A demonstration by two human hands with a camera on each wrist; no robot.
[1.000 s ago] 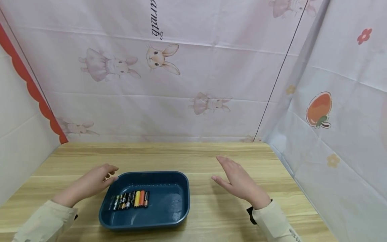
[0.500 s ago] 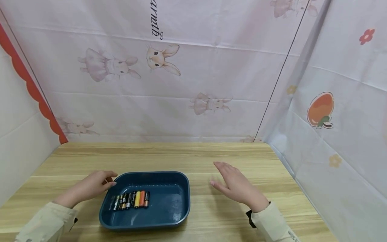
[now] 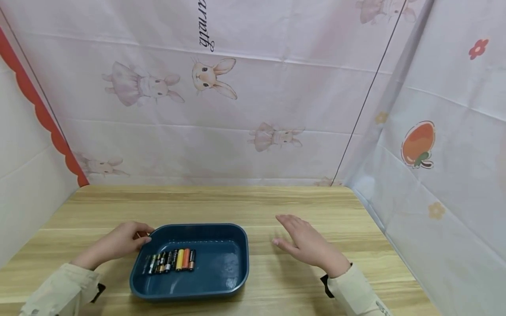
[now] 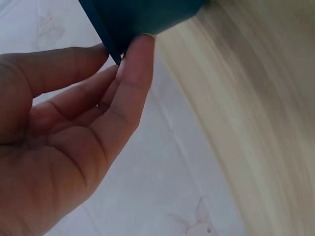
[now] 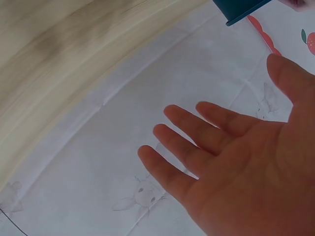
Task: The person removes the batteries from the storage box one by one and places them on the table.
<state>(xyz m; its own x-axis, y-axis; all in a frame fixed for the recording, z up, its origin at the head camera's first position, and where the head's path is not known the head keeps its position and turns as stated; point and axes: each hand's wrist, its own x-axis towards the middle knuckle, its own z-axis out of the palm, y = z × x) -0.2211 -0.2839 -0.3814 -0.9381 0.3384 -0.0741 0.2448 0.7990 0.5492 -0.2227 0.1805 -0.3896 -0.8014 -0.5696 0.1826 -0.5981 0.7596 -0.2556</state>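
A dark blue rectangular tray (image 3: 215, 265) rests on the wooden table. Inside, toward its left end, several batteries (image 3: 168, 262) lie side by side in a row; most are dark, one is yellow and one orange. At the tray's far left corner my left hand (image 3: 120, 245) pinches the rim between thumb and curled fingers. The left wrist view shows that hand (image 4: 78, 128) with the tray wall (image 4: 142, 17) between thumb and fingertips. To the right of the tray, my right hand (image 3: 312, 248) hovers over the table, its fingers extended, holding nothing.
The wooden table (image 3: 221, 202) reaches back to a pale cloth wall (image 3: 237, 153) printed with rabbits. More cloth hangs at the left and right sides. Table surface lies behind the tray and to its right.
My left hand has come down slightly onto the tray's corner, and its fingers have closed on the rim. My right hand has lowered a little and drifted left. Tray and batteries stay put.
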